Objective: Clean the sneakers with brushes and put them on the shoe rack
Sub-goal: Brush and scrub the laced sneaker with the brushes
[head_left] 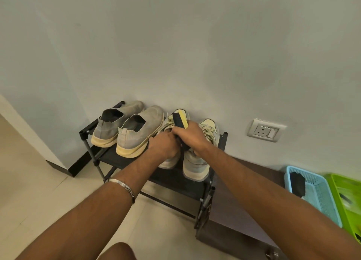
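A black shoe rack (125,162) stands against the wall. On its left sit two grey slip-on sneakers (136,131) with yellowed soles. On its right stand two pale laced sneakers, the left one (170,163) and the right one (195,166). My left hand (163,145) grips the left pale sneaker at its opening. My right hand (190,135) holds a yellow-backed brush with black bristles (180,120), its head pointing up toward the wall, over the gap between the two pale sneakers.
A dark low bench (240,211) lies right of the rack. On it sit a blue basket (320,197) holding a black brush (298,182) and a green basket (349,199). A wall socket (265,130) is mounted at the right. Beige floor tiles spread to the left.
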